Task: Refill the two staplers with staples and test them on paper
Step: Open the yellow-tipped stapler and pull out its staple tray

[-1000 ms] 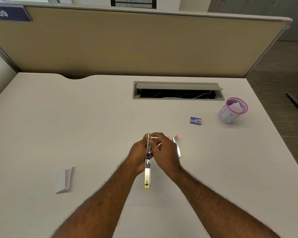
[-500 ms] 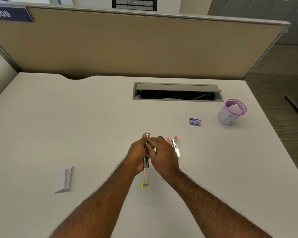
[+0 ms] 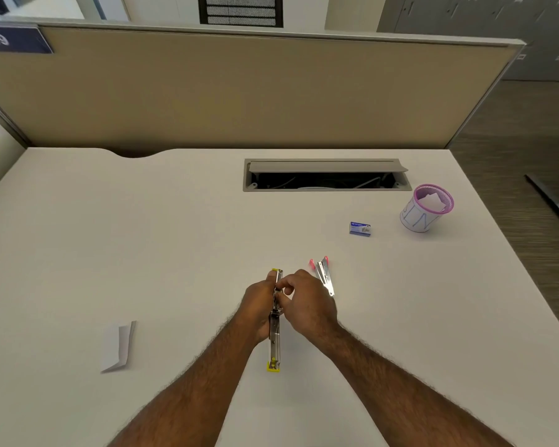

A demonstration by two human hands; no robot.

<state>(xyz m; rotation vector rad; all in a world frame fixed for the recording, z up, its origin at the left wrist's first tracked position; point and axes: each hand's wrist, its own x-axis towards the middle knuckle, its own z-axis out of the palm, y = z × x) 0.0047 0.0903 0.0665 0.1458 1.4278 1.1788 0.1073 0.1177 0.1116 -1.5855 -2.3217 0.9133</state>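
A yellow-tipped metal stapler (image 3: pixel 275 346) lies swung open lengthwise on the white desk (image 3: pixel 142 253), one yellow end near me and one far. My left hand (image 3: pixel 259 304) grips its left side at the middle. My right hand (image 3: pixel 304 301) has its fingers curled over the far half of the stapler and pinches there; whether staples sit between the fingers is hidden. A pink-tipped stapler (image 3: pixel 324 275) lies just right of my right hand, untouched. A small blue staple box (image 3: pixel 360 228) sits further back right. A folded white paper (image 3: pixel 120 346) lies at the front left.
A pink mesh cup (image 3: pixel 428 208) holding folded paper stands at the back right. A grey cable hatch (image 3: pixel 326 175) is set open in the desk behind the staplers. A beige partition (image 3: pixel 239 91) closes off the back; the desk's right edge drops to the floor.
My right hand's fingers have shifted slightly along the far half of the yellow stapler. The stapler and my left hand stay almost where they were.
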